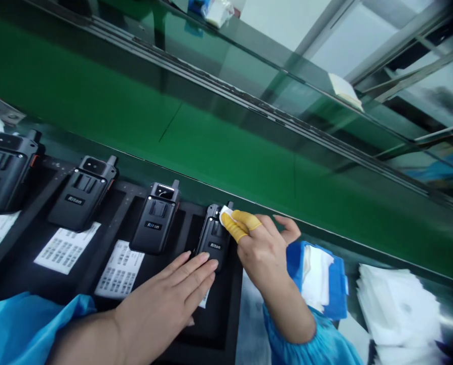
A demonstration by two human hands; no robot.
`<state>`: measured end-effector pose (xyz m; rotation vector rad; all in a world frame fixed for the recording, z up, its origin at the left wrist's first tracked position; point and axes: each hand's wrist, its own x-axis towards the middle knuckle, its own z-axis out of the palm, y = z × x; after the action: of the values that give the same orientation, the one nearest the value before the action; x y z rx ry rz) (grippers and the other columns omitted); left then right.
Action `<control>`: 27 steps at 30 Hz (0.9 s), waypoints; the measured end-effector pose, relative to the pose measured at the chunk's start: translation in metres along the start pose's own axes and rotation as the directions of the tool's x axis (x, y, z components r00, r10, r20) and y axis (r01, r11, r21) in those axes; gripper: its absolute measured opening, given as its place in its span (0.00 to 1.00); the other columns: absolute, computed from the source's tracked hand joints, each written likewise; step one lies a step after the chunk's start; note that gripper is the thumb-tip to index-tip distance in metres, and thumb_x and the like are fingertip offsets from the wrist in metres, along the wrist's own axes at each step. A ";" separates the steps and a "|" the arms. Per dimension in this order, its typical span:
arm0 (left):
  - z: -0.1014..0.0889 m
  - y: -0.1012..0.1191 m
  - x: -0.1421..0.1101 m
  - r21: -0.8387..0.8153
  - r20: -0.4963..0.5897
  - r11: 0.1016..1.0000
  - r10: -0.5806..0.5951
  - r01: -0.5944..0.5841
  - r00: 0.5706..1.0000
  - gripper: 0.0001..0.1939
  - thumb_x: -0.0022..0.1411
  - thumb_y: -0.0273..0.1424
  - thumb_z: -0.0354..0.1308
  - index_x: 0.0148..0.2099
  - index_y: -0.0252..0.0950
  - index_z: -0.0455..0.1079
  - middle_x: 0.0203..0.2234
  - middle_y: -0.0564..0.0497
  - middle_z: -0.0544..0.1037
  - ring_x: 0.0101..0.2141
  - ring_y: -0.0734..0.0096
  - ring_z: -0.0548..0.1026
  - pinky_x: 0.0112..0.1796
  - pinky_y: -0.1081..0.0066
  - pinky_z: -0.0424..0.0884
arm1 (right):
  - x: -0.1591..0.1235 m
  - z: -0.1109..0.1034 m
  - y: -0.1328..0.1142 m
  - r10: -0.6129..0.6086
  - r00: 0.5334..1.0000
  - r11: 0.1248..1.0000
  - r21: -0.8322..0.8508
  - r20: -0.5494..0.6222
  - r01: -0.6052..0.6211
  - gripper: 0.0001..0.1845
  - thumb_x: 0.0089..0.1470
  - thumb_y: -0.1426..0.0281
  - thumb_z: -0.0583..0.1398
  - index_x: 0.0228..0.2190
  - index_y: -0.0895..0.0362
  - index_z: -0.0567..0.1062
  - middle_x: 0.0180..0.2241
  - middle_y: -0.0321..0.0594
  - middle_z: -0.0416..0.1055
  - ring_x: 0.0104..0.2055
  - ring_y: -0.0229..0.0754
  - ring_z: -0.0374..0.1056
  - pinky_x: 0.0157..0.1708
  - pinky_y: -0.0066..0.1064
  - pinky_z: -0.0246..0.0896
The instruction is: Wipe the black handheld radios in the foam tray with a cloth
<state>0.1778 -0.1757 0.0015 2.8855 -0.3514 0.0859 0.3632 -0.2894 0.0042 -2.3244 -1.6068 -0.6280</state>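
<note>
A black handheld radio (214, 238) marked "Riton" lies face down in the rightmost slot of a black tray (219, 334). Across its lower end rests my left hand (173, 291), fingers stretched out flat and holding nothing. My right hand (262, 241), with yellow finger cots on two fingers, pinches a small white wipe (225, 215) against the radio's upper end by the camera area. That part is mostly hidden by the fingers and wipe. To the left lie further like radios: one nearest (155, 220), another (82, 195) and one at the edge (8, 170).
White label sheets (120, 271) lie below the radios in the tray. Right of my right hand stands a blue box (336, 289) holding white wipes (317, 276), beside a stack of white sheets (399, 304). A green belt (226, 147) with a metal rail runs behind.
</note>
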 end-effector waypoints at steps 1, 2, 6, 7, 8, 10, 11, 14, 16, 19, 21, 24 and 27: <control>0.000 0.000 0.000 -0.006 0.005 1.000 0.000 0.000 1.000 0.25 0.65 0.37 0.53 0.61 0.30 0.59 0.62 0.43 0.59 0.61 0.61 0.58 0.59 0.61 0.54 | -0.003 0.000 0.005 0.016 1.000 1.000 -0.012 -0.019 -0.016 0.17 0.52 0.83 0.51 0.25 0.51 0.73 0.31 0.30 0.72 0.38 0.37 0.62 0.51 0.41 0.38; -0.001 0.000 0.000 -0.010 0.005 1.000 0.001 -0.001 1.000 0.26 0.65 0.37 0.53 0.60 0.30 0.59 0.62 0.44 0.58 0.61 0.60 0.58 0.59 0.61 0.54 | -0.005 -0.001 0.010 0.034 0.999 0.999 -0.033 -0.041 -0.036 0.18 0.52 0.83 0.50 0.25 0.51 0.72 0.29 0.30 0.72 0.36 0.36 0.61 0.50 0.40 0.39; -0.002 0.000 0.001 0.008 -0.017 1.000 -0.004 0.004 1.000 0.25 0.64 0.38 0.54 0.59 0.30 0.61 0.61 0.44 0.60 0.60 0.60 0.60 0.57 0.62 0.58 | -0.003 -0.005 0.014 0.095 0.986 0.987 -0.115 -0.136 -0.111 0.16 0.50 0.83 0.50 0.24 0.53 0.72 0.26 0.32 0.69 0.30 0.36 0.59 0.47 0.38 0.42; -0.002 0.000 0.001 0.011 -0.016 1.000 -0.004 0.004 1.000 0.25 0.64 0.38 0.54 0.59 0.30 0.61 0.61 0.44 0.60 0.60 0.60 0.60 0.57 0.62 0.58 | 0.001 -0.006 0.010 0.089 0.986 0.987 -0.119 -0.141 -0.106 0.16 0.50 0.83 0.50 0.25 0.54 0.73 0.27 0.33 0.70 0.30 0.37 0.59 0.46 0.39 0.42; -0.002 0.000 0.001 0.013 -0.015 1.000 -0.005 0.005 1.000 0.25 0.64 0.38 0.54 0.59 0.30 0.61 0.61 0.44 0.60 0.60 0.60 0.60 0.57 0.62 0.58 | 0.005 -0.005 0.005 0.072 0.989 0.989 -0.116 -0.131 -0.088 0.16 0.50 0.83 0.51 0.27 0.53 0.74 0.29 0.34 0.71 0.31 0.37 0.60 0.46 0.39 0.43; -0.003 -0.001 0.001 0.013 -0.007 1.000 -0.002 0.002 1.000 0.25 0.64 0.38 0.54 0.59 0.30 0.61 0.61 0.44 0.61 0.60 0.60 0.60 0.57 0.62 0.58 | 0.013 -0.003 -0.007 0.020 0.996 0.994 -0.102 -0.090 -0.030 0.15 0.50 0.83 0.53 0.28 0.53 0.75 0.32 0.34 0.73 0.34 0.37 0.60 0.47 0.40 0.42; -0.003 -0.001 0.001 0.013 -0.004 1.000 0.000 0.000 1.000 0.25 0.64 0.38 0.54 0.59 0.30 0.61 0.61 0.44 0.61 0.60 0.60 0.60 0.57 0.62 0.58 | 0.016 -0.001 -0.013 0.001 0.998 0.995 -0.098 -0.067 -0.008 0.15 0.50 0.83 0.53 0.26 0.53 0.74 0.33 0.35 0.73 0.34 0.38 0.60 0.48 0.40 0.41; -0.003 -0.002 0.001 0.014 0.005 1.000 0.010 -0.010 1.000 0.25 0.64 0.38 0.54 0.59 0.30 0.61 0.61 0.44 0.60 0.60 0.60 0.60 0.58 0.61 0.58 | 0.018 0.003 -0.021 0.018 1.000 0.994 -0.103 -0.025 -0.021 0.16 0.48 0.84 0.52 0.19 0.55 0.72 0.32 0.35 0.72 0.34 0.38 0.60 0.49 0.42 0.39; -0.003 -0.002 0.001 0.014 0.008 1.000 0.008 -0.008 1.000 0.25 0.64 0.38 0.53 0.59 0.30 0.61 0.62 0.44 0.60 0.60 0.61 0.59 0.58 0.61 0.57 | 0.013 0.003 -0.020 0.069 0.997 0.991 -0.115 -0.020 -0.071 0.16 0.46 0.84 0.52 0.17 0.55 0.71 0.32 0.35 0.72 0.34 0.37 0.59 0.49 0.42 0.40; -0.003 0.000 0.003 0.016 0.008 1.000 -0.001 0.001 1.000 0.24 0.64 0.38 0.54 0.59 0.31 0.62 0.61 0.45 0.60 0.60 0.61 0.60 0.58 0.62 0.57 | 0.001 -0.001 -0.009 0.123 0.992 0.982 -0.143 -0.021 -0.124 0.16 0.45 0.84 0.52 0.16 0.55 0.69 0.31 0.36 0.72 0.33 0.38 0.59 0.47 0.42 0.41; -0.003 0.000 0.003 0.021 -0.006 1.000 -0.002 0.002 1.000 0.24 0.64 0.38 0.54 0.59 0.31 0.62 0.61 0.45 0.61 0.60 0.61 0.60 0.57 0.62 0.58 | -0.004 -0.004 -0.002 0.149 0.988 0.973 -0.173 -0.038 -0.153 0.15 0.45 0.83 0.51 0.17 0.55 0.69 0.29 0.36 0.71 0.32 0.39 0.59 0.47 0.41 0.42; -0.003 0.000 0.003 0.029 -0.026 1.000 0.004 -0.004 1.000 0.25 0.63 0.38 0.55 0.58 0.30 0.63 0.61 0.45 0.61 0.59 0.60 0.61 0.57 0.62 0.58 | 0.000 -0.006 -0.003 0.163 0.984 0.967 -0.185 -0.070 -0.174 0.15 0.46 0.82 0.51 0.19 0.55 0.71 0.28 0.38 0.70 0.32 0.39 0.59 0.45 0.40 0.44; -0.005 -0.001 0.003 0.033 -0.002 0.999 0.008 -0.008 1.000 0.25 0.64 0.39 0.55 0.58 0.30 0.62 0.61 0.44 0.61 0.59 0.60 0.61 0.57 0.62 0.58 | 0.011 -0.002 -0.014 0.116 0.992 0.984 -0.132 -0.050 -0.122 0.15 0.47 0.83 0.52 0.23 0.54 0.74 0.31 0.36 0.71 0.33 0.38 0.60 0.47 0.41 0.41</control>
<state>0.1809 -0.1745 0.0061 2.9168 -0.3647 0.0976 0.3529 -0.2762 0.0106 -2.4634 -1.4353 -0.7743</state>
